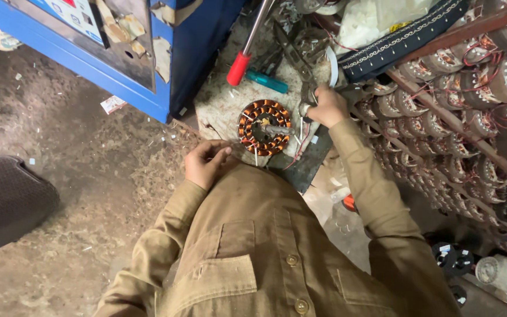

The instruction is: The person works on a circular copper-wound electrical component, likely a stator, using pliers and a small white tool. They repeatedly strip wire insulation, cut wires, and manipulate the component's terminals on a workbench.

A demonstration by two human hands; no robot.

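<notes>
A round stator with copper-coloured windings [264, 126] lies flat on a worn board [218, 103] in front of me. My right hand [327, 107] is closed around the handle end of long metal shears [298, 61], just right of the stator. My left hand [205, 165] rests by my knee at the stator's lower left, fingers curled together; I see nothing in it. Thin white leads and a red wire trail from the stator's lower edge toward me. My khaki shirt hides the ground below the hands.
A red-handled hammer [240, 66] and a teal-handled screwdriver [269, 82] lie beyond the stator. A blue metal cabinet [148, 76] stands at the upper left. Racks with several wound stators [470, 105] fill the right side. A dark cushion [1, 202] sits on the dirt floor, left.
</notes>
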